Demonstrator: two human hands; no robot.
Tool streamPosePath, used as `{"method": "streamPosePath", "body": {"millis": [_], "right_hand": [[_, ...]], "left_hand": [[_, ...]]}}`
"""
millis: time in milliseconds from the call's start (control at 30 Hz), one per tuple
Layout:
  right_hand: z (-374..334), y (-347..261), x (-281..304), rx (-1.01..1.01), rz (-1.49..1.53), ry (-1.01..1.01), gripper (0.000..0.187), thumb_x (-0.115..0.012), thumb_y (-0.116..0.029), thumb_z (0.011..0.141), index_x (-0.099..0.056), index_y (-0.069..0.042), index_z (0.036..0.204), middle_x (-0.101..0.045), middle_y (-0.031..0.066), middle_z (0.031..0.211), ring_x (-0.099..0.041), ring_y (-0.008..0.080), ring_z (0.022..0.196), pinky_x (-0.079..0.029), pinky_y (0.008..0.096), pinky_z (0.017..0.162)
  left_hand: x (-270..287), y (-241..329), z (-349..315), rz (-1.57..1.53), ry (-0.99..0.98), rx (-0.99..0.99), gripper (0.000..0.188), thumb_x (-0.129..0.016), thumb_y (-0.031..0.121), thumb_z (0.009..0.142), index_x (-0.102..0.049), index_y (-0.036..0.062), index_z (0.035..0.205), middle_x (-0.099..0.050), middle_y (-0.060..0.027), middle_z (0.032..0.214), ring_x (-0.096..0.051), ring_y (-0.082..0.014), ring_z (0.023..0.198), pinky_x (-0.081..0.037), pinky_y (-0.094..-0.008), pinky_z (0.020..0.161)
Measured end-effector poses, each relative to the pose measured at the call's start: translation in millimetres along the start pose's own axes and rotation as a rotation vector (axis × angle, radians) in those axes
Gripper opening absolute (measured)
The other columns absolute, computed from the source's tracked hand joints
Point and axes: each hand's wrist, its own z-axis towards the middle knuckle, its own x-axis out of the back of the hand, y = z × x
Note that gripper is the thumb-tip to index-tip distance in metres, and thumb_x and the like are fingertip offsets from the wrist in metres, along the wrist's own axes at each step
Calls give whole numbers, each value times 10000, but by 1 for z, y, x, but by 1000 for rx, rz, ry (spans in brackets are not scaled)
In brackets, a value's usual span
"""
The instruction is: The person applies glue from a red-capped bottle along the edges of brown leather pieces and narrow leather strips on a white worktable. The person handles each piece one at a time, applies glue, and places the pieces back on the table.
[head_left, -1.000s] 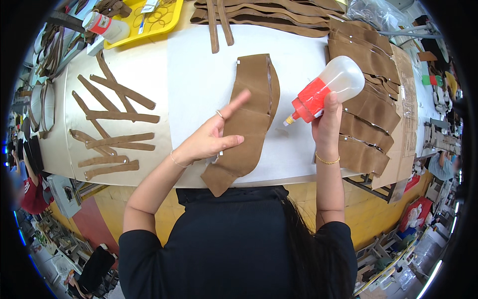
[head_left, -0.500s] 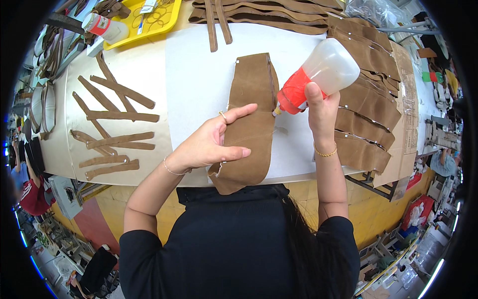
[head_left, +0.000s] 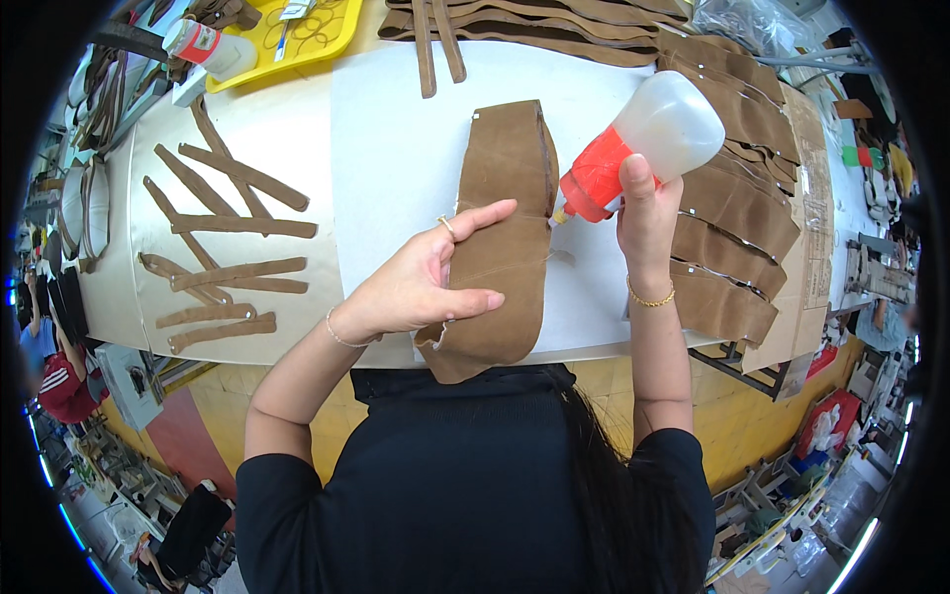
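A long brown leather piece [head_left: 503, 238] lies in front of me, its near end curling over the table edge. My left hand [head_left: 421, 277] holds it at the left side, thumb and index finger spread on top; the other fingers are partly hidden. In my right hand [head_left: 648, 218] is a tilted squeeze bottle [head_left: 673, 124], cloudy white with a red band and pale contents. Its nozzle points down-left and meets the leather's right edge, about halfway along.
Narrow brown strips [head_left: 242, 228] lie scattered on the left. Overlapping brown leather pieces [head_left: 732, 228] cover cardboard [head_left: 807, 257] on the right, and more are stacked [head_left: 534, 35] at the back. A yellow tray [head_left: 322, 54] and another bottle [head_left: 223, 51] stand at the far left.
The bottle has shifted slightly right along with my right hand, its nozzle still at the leather's edge. My left hand and the leather look nearly unchanged.
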Motion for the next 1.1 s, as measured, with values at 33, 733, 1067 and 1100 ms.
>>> {"method": "streamPosePath", "body": {"millis": [33, 733, 1067, 1100], "right_hand": [[0, -1, 0, 4, -13, 7, 520, -717, -492, 766, -597, -9, 917, -579, -10, 771, -519, 61, 666, -430, 210, 567], [-25, 2, -8, -2, 79, 36, 524, -684, -513, 787, -574, -15, 909, -562, -5, 799, -509, 66, 721, -427, 225, 632], [-40, -3, -1, -269, 426, 42, 696, -569, -627, 798, -483, -6, 1100, -583, 93, 909, -609, 153, 711, -524, 261, 568], [-35, -3, 1, -319, 534, 96, 690, -557, -635, 798, -487, -12, 1088, -582, 96, 904, -607, 153, 675, -517, 248, 536]], "left_hand": [[0, 0, 0, -15, 2, 7, 751, -667, -25, 756, -296, 5, 1408, -437, -104, 1340, -427, -160, 1235, -332, -293, 1045], [-2, 3, 1, -80, 67, 12, 750, -686, -17, 732, -328, 6, 1391, -432, -87, 1327, -436, -170, 1223, -334, -299, 1040], [-1, 0, 1, -135, 55, -30, 761, -661, -32, 759, -272, -9, 1412, -377, -121, 1363, -410, -153, 1221, -374, -263, 985], [-2, -2, 1, -188, 100, -35, 758, -657, -35, 761, -269, -9, 1412, -378, -131, 1362, -420, -162, 1218, -379, -270, 987]]}}
